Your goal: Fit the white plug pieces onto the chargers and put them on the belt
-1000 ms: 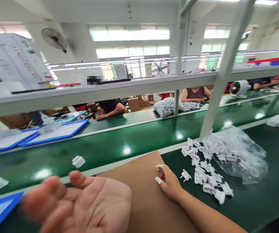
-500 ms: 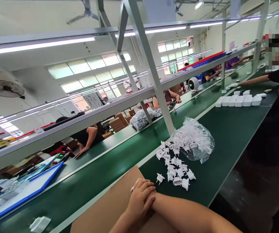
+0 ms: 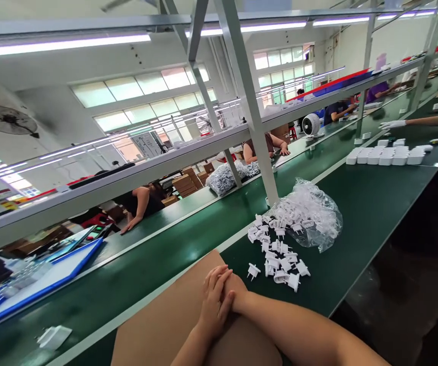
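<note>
My left hand [image 3: 216, 297] lies over my right hand [image 3: 237, 285], its fingers stretched out and its thumb apart. My right hand is underneath, and its fingers are hidden. Both rest at the far end of a brown cardboard sheet [image 3: 158, 310] on the green bench. Just beyond them, to the right, are several loose white two-pin plug pieces [image 3: 280, 259]. One plug piece [image 3: 253, 271] lies apart, nearest my hands. A clear plastic bag [image 3: 318, 218] holding more of these pieces lies open behind the pile.
A white plug adapter [image 3: 54, 337] sits on the green conveyor belt [image 3: 158, 269] at left. A metal post [image 3: 257, 127] rises beside the bag. Rows of white housings [image 3: 384, 156] stand farther right, near a co-worker's gloved hand [image 3: 392, 123]. A blue-rimmed tray [image 3: 70, 274] is across the belt.
The view has tipped down slightly. My left fingers have straightened over my right hand. The plug adapter has shifted left along the belt, and the co-worker's gloved hand has moved right.
</note>
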`<state>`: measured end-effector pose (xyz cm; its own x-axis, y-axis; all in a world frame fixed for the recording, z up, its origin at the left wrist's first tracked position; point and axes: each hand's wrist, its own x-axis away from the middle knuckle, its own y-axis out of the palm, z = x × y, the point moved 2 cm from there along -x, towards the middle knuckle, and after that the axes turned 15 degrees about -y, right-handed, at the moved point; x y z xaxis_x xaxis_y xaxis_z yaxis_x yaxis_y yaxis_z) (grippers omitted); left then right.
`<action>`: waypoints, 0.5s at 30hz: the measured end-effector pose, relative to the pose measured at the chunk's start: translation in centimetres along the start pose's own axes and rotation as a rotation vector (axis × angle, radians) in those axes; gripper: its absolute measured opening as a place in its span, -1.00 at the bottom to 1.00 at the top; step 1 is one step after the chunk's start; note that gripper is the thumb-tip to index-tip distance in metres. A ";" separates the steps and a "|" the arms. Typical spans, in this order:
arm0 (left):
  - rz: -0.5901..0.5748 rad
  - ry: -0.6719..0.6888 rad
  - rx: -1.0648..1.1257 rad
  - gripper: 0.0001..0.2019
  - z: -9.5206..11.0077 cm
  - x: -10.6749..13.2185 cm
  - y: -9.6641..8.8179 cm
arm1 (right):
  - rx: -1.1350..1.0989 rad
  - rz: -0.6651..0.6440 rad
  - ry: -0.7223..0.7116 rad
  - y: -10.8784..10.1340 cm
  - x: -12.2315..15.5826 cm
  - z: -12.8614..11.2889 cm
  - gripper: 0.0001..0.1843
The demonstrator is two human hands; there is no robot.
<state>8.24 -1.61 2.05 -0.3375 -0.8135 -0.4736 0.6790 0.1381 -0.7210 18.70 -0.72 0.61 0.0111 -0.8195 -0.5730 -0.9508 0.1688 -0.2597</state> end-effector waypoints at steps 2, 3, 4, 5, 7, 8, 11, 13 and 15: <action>0.088 -0.092 0.085 -0.59 -1.4 -0.3 0.0 | 0.070 -0.180 -0.033 -0.5 -0.7 0.4 -0.87; 0.133 -0.155 0.136 -0.58 -2.1 -0.5 0.1 | 0.101 -0.228 -0.039 -0.8 -0.8 0.5 -0.85; 0.170 -0.227 0.190 -0.56 -2.7 -0.8 0.2 | 0.139 -0.268 -0.045 -1.1 -0.8 0.5 -0.83; 0.196 -0.306 0.244 -0.53 -3.3 -1.0 0.3 | 0.175 -0.296 -0.049 -1.4 -0.6 0.4 -0.80; 0.219 -0.463 0.339 -0.46 -4.1 -1.4 0.4 | 0.238 -0.329 -0.053 -1.9 -0.4 0.0 -0.73; 0.217 -0.523 0.375 -0.43 -4.4 -1.5 0.5 | 0.267 -0.337 -0.054 -2.1 -0.3 -0.2 -0.70; 0.208 -0.602 0.431 -0.44 -4.7 -1.8 0.6 | 0.379 -0.338 -0.041 -2.8 -0.7 -0.8 -0.66; 0.211 -0.596 0.441 -0.48 -4.8 -1.9 0.7 | 0.476 -0.330 -0.022 -3.6 -1.3 -1.2 -0.66; 0.221 -0.595 0.447 -0.53 -4.9 -2.0 0.8 | 0.584 -0.312 0.004 -4.7 -1.9 -1.8 -0.62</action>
<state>6.25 2.89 -0.11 0.1576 -0.9775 -0.1400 0.9310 0.1944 -0.3090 22.57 -0.89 4.30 0.2570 -0.8798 -0.3999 -0.5791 0.1911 -0.7926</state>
